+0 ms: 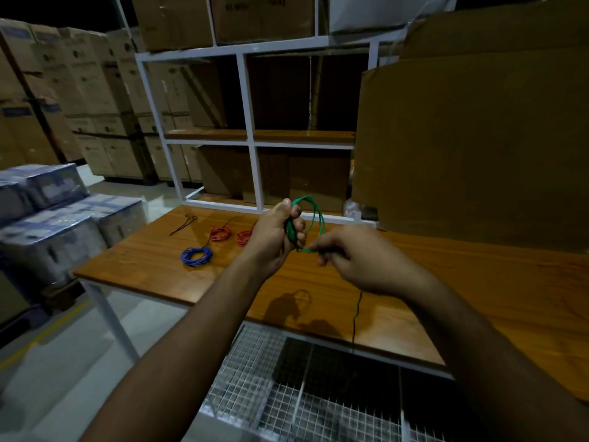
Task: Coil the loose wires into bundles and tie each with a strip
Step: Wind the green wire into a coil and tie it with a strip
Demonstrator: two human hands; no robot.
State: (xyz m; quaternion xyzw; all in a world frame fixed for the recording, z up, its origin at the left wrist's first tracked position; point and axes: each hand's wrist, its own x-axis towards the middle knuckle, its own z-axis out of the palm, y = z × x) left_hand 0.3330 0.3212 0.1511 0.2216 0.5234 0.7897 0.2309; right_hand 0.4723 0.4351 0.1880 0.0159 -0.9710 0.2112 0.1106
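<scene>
Warehouse bench [446, 282] — blue coil [196, 256] and two red coils [220, 233] lie finished. Left hand [274, 237] clenches the green coil [310, 218] to keep loops together; right hand [347, 260] pinches its free end — feeding the next turn.

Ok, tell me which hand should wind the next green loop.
Right. The right hand already pinches the green wire's loose run, while the left hand is occupied gripping the coil.
</scene>
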